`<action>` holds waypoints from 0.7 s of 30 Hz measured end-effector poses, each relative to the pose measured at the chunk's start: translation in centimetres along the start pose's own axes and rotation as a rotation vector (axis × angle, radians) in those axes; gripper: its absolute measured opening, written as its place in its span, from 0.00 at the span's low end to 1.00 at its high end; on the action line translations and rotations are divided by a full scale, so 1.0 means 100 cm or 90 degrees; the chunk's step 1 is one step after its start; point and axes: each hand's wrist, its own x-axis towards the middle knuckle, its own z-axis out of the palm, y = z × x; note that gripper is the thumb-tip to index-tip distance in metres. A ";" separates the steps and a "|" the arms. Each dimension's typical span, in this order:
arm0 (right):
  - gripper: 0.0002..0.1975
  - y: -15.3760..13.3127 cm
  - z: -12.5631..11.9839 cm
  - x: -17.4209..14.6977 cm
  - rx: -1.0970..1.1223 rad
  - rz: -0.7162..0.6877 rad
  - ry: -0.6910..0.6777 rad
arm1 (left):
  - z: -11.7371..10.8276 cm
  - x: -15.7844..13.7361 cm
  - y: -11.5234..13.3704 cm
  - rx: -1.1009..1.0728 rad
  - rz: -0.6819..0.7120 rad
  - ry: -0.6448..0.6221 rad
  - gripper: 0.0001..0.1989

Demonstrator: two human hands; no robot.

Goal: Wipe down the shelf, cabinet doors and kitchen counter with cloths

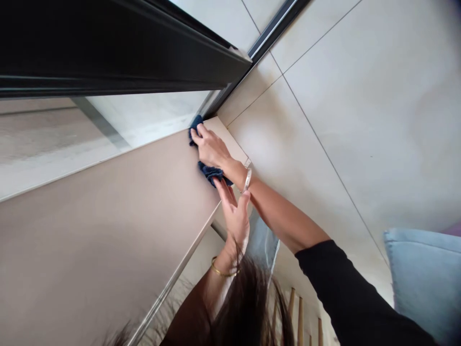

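Note:
A crumpled dark blue cloth (209, 172) lies on the beige surface of a long cabinet or ledge (126, 216), near its far end. My right hand (212, 148), with a silver bangle at the wrist, presses one part of the cloth into the corner by the glass and dark frame. Just below it, my left hand (236, 214), with a gold bracelet, has its fingers on the trailing part of the cloth. The left thumb stands up beside my right wrist. The underside of the cloth is hidden.
A black frame (126, 48) overhangs the ledge, with a glass pane (151, 115) below it. Large pale floor tiles (342, 110) spread to the right, crossed by a dark track (273, 33). A light blue cushion-like thing (425, 278) stands at lower right, and wooden slats (300, 319) below.

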 end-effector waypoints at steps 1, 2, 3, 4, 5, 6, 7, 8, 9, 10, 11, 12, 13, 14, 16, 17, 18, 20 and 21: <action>0.31 -0.006 0.000 -0.001 0.013 -0.036 0.013 | -0.001 -0.004 0.000 -0.008 0.020 0.009 0.49; 0.31 -0.013 -0.001 -0.003 0.025 -0.073 0.022 | -0.001 -0.008 0.000 -0.019 0.041 0.016 0.48; 0.30 -0.018 -0.003 -0.005 0.031 -0.095 0.024 | -0.002 -0.012 0.001 -0.027 0.053 0.019 0.49; 0.30 -0.021 -0.004 -0.006 0.028 -0.093 0.018 | -0.002 -0.015 0.001 -0.030 0.054 0.019 0.49; 0.30 -0.021 -0.006 -0.007 0.020 -0.069 0.003 | -0.001 -0.016 0.002 -0.026 0.045 0.014 0.50; 0.30 -0.018 -0.008 -0.007 0.010 -0.035 -0.016 | 0.000 -0.015 0.002 -0.019 0.031 0.007 0.51; 0.30 -0.014 -0.009 -0.007 0.004 -0.005 -0.030 | 0.001 -0.015 0.002 -0.006 0.022 -0.005 0.52; 0.29 -0.010 -0.009 -0.007 0.004 0.005 -0.034 | 0.002 -0.014 0.003 0.005 0.032 -0.012 0.52; 0.28 -0.006 -0.009 -0.006 0.010 -0.008 -0.026 | 0.003 -0.014 0.003 0.010 0.064 -0.009 0.51; 0.27 -0.003 -0.009 -0.005 0.020 -0.045 -0.013 | 0.004 -0.014 0.003 0.010 0.105 -0.007 0.49; 0.27 0.000 -0.008 -0.004 0.029 -0.086 0.002 | 0.004 -0.014 0.003 0.009 0.139 -0.009 0.48; 0.28 0.002 -0.007 -0.002 0.031 -0.107 0.005 | 0.004 -0.014 0.002 0.008 0.157 -0.014 0.47; 0.28 0.005 -0.007 0.000 0.023 -0.102 -0.007 | 0.004 -0.014 0.002 0.008 0.155 -0.020 0.47; 0.29 0.006 -0.007 0.002 0.008 -0.072 -0.027 | 0.004 -0.013 0.002 0.008 0.136 -0.024 0.47; 0.30 0.001 -0.009 0.003 -0.026 -0.005 -0.062 | 0.004 -0.014 0.002 0.018 0.098 -0.026 0.47; 0.30 -0.008 -0.012 0.002 -0.035 -0.006 -0.064 | 0.003 -0.016 0.002 0.027 0.108 -0.010 0.49; 0.30 -0.022 -0.016 -0.001 -0.036 -0.045 -0.053 | 0.002 -0.019 0.002 0.040 0.129 0.014 0.50; 0.30 -0.060 -0.024 -0.011 -0.018 -0.200 0.003 | -0.003 -0.030 0.001 0.081 0.130 0.068 0.50; 0.31 -0.079 -0.028 -0.016 -0.010 -0.275 0.042 | -0.006 -0.035 0.001 0.108 0.101 0.092 0.49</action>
